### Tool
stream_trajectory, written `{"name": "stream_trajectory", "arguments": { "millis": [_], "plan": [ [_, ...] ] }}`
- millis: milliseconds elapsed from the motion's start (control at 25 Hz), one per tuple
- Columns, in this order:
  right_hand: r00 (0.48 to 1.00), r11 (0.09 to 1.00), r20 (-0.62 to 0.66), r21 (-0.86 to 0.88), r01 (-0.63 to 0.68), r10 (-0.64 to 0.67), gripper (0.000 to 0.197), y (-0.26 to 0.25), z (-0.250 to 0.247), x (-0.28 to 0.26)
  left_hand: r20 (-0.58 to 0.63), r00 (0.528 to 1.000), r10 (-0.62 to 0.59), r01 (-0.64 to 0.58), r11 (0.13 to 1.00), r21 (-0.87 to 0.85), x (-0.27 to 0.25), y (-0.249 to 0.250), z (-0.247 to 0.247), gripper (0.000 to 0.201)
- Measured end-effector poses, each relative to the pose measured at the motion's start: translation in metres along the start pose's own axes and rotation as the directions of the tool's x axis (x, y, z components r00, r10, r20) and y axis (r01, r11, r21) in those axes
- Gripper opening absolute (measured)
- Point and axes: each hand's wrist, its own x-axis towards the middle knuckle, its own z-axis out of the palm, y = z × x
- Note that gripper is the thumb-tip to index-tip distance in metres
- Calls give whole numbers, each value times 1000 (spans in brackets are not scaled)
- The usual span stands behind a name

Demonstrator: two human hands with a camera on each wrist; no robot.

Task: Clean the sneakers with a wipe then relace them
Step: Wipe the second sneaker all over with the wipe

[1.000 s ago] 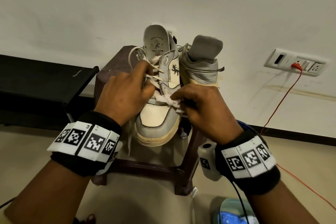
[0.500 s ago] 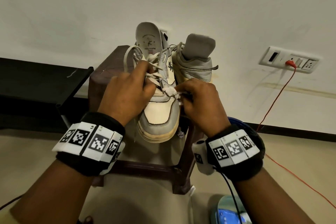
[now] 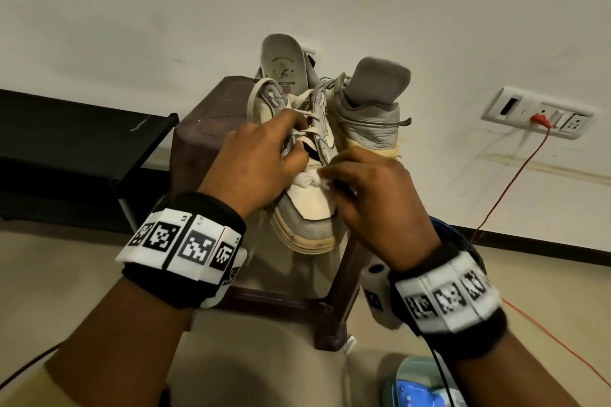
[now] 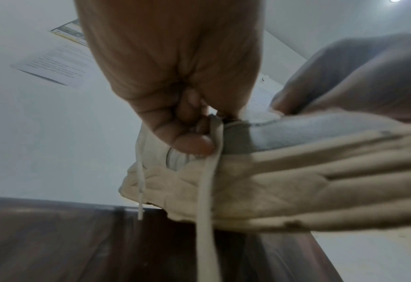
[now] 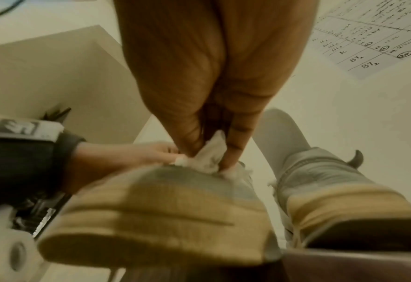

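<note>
Head view: two sneakers on a dark wooden stool (image 3: 198, 149), near sneaker (image 3: 309, 208) overhanging the front edge, other sneaker (image 3: 367, 122) just behind; left hand (image 3: 254, 168) curled around the lacing, pinching a flat lace (image 4: 209, 171); right hand (image 3: 377, 195) pinching a crumpled wipe (image 5: 209, 154) against the base of the tongue. Likely trouble: hard rubbing nudging the overhanging shoe off the edge if the left grip slackens; wipe shredding on eyelets; lace dragged out of its holes.
</note>
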Motion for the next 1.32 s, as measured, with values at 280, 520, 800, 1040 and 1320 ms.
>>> {"name": "stream_trajectory", "arguments": {
  "millis": [280, 520, 800, 1040, 1320],
  "plan": [
    [971, 999, 238, -20, 37, -31, 22, -7, -13, 3, 12, 1000, -7, 8, 993, -114, 1, 2, 1, 32],
    [938, 991, 338, -73, 113, -82, 21, -18, -14, -15, 101, 995, -16, 33, 986, -166, 2, 1, -1, 36],
    [966, 967, 200, -159, 200, -167, 36, -21, 5, 8, 211, 977, -5, 54, 972, -231, 5, -3, -8, 40],
    [941, 949, 302, -219, 226, -154, 38, -5, -7, -27, 132, 990, 39, -37, 999, -20, -3, 3, -1, 30],
    [999, 984, 33, -177, -3, 9, 24, -5, 2, -16, 345, 919, 193, -288, 925, 249, -6, 11, -13, 28]
  ]
}}
